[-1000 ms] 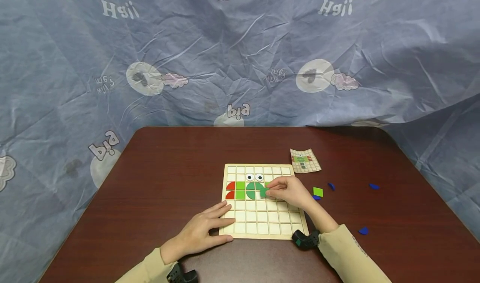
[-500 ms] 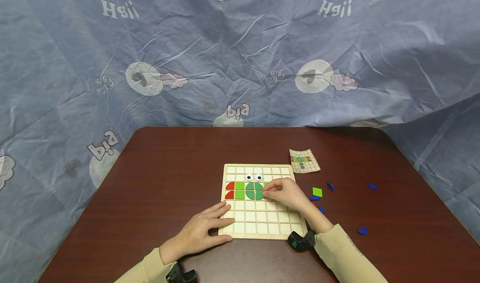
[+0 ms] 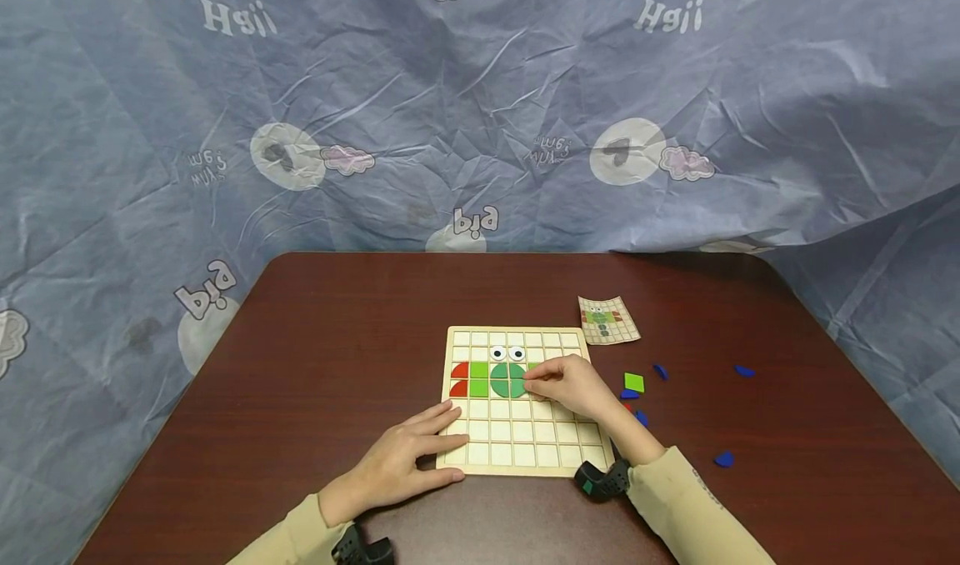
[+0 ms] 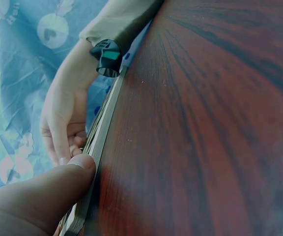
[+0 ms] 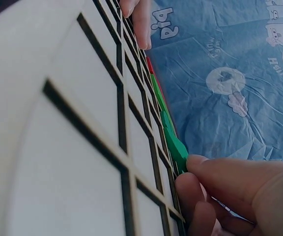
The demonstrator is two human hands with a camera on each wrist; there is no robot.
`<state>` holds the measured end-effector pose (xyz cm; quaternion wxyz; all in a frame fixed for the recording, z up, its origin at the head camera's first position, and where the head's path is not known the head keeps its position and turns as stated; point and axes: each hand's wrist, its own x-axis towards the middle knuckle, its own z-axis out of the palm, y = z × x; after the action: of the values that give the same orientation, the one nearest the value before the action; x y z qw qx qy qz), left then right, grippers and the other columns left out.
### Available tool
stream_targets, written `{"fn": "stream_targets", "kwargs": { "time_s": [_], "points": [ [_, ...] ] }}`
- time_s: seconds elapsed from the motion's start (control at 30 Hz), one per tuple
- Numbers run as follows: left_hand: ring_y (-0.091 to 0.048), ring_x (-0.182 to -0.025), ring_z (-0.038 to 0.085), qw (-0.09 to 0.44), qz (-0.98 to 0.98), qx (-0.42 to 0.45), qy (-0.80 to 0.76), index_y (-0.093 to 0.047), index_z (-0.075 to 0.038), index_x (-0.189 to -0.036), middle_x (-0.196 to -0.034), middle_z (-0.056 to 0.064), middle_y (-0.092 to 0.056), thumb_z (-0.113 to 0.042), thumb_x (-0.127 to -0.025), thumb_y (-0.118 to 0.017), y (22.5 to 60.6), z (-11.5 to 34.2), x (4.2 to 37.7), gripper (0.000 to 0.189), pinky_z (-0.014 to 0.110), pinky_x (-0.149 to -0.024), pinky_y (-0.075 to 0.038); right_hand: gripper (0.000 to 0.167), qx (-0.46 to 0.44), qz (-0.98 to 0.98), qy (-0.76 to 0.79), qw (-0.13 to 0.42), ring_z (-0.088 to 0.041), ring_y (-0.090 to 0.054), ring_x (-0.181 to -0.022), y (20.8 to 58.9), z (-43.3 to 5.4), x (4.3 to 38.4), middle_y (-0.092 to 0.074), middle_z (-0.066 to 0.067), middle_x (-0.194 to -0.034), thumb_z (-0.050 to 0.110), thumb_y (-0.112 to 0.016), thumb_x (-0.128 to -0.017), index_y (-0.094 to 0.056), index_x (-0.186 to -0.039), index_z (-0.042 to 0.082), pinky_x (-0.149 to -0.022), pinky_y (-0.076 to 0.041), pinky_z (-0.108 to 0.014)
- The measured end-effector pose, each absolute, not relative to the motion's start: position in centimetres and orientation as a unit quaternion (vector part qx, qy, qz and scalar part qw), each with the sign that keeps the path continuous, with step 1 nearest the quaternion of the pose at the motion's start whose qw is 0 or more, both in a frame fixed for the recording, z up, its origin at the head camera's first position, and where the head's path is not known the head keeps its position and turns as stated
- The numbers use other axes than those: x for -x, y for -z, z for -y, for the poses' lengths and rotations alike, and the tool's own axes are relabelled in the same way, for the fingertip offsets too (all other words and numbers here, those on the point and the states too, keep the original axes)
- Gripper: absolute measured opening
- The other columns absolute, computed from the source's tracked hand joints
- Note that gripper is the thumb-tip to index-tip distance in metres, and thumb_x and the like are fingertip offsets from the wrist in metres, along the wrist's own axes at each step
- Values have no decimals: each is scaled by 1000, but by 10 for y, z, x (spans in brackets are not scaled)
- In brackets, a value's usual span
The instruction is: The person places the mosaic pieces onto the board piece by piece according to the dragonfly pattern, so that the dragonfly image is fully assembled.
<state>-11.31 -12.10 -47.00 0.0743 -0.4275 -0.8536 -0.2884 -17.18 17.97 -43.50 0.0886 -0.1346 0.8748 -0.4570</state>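
Observation:
A pale wooden grid board (image 3: 525, 471) lies on the table. On its left edge rests my left hand (image 3: 408, 458), fingers spread and fairly straight; the left wrist view shows the thumb (image 4: 77, 169) against the board's near edge. My right hand (image 3: 576, 386) pinches a dark green quarter-circle tile (image 5: 177, 151) between thumb and fingers. That tile sits at the lower right of a green circle of tiles (image 3: 499, 373), slightly tilted in the right wrist view. Two eye tiles (image 3: 507, 353), light green squares (image 3: 478, 380) and red quarter-circles (image 3: 459, 388) lie in the board's cells.
Behind the board's right corner lies a pattern card (image 3: 609, 322). To the right are a light green square tile (image 3: 633, 382) and several blue tiles, one blue tile (image 3: 723, 460) nearer the front. A patterned cloth (image 3: 450, 132) hangs behind the table (image 3: 360, 315).
My right hand has moved slightly left and brought the dark green tile down into the circle's lower-right cell. Since half a second ago little differs; the left hand stays put.

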Motion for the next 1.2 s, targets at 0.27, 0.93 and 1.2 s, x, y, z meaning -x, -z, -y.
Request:
{"fn": "stream_targets", "kwargs": {
  "time_s": [0.27,0.93,1.2],
  "points": [
    [-37,-133,22,64,857,421,291,-66,-19,-122,-139,8,-47,-46,-86,-65,469,122,113,45,42,-100,-40,20,124,-872,464,93,-14,-65,-68,435,-178,172,-70,-1,-78,20,-69,-86,-73,-99,5,-63,-52,-30],
    [-38,-132,24,78,854,429,285,-66,-19,-121,-138,10,-49,-47,-87,-63,471,121,113,44,42,-99,-41,39,125,-860,488,80,-25,-67,-85,406,-230,175,-68,-14,-99,26,-65,-90,-63,-115,-4,-74,-54,-40],
    [-38,-133,24,70,854,426,290,-66,-19,-121,-139,9,-48,-46,-86,-65,470,121,113,45,42,-100,-40,41,118,-866,481,60,-27,-66,-88,402,-278,174,-68,-17,-102,24,-65,-90,-61,-118,-5,-78,-54,-37]
  ]
}}
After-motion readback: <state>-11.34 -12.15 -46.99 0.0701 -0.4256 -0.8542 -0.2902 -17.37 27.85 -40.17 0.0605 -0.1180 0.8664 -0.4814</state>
